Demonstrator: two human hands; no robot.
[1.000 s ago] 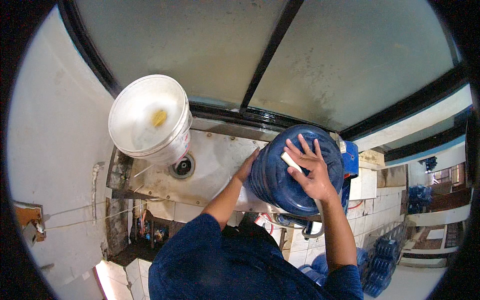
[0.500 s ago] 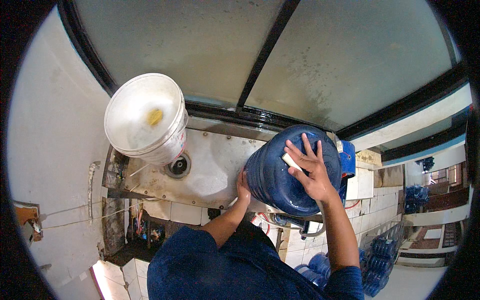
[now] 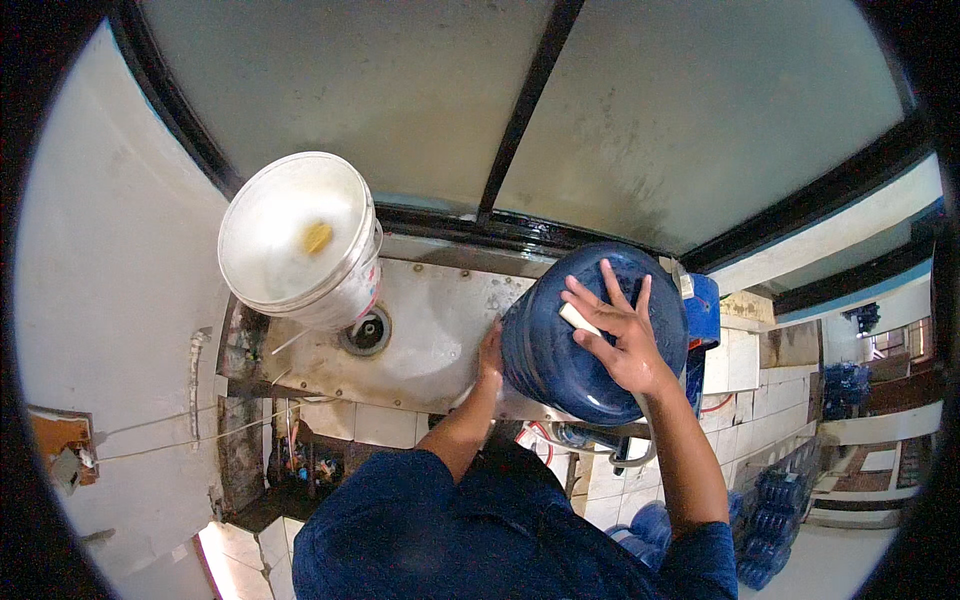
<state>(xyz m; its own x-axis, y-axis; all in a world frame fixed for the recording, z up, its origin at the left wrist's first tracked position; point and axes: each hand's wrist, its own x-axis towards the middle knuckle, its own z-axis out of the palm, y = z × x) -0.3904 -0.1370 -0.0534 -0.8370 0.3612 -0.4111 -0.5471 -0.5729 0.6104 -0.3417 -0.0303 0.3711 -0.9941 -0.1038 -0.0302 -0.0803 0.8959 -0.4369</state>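
A large blue water jug (image 3: 540,345) stands tilted at the right end of the metal counter, its round base facing up toward me and its neck hidden. My left hand (image 3: 490,352) presses against the jug's ribbed left side, fingertips partly out of sight. Across the base lies my right hand (image 3: 625,345), fingers spread, with the white end of a hose (image 3: 578,319) held between thumb and forefinger. The grey hose runs down behind my right wrist. A white bucket (image 3: 345,290) with whitish contents and a yellow sponge (image 3: 316,238) is at the left.
The metal counter (image 3: 430,350) has a round drain (image 3: 367,333) beside the bucket. Frosted window panes (image 3: 400,100) rise behind. A blue box-like object (image 3: 704,310) sits right of the jug. Several blue jugs (image 3: 770,520) stand low at the right.
The view has shifted slightly, and the jug leans a little differently. Both hands stay on it, and the hose end remains in my right hand.
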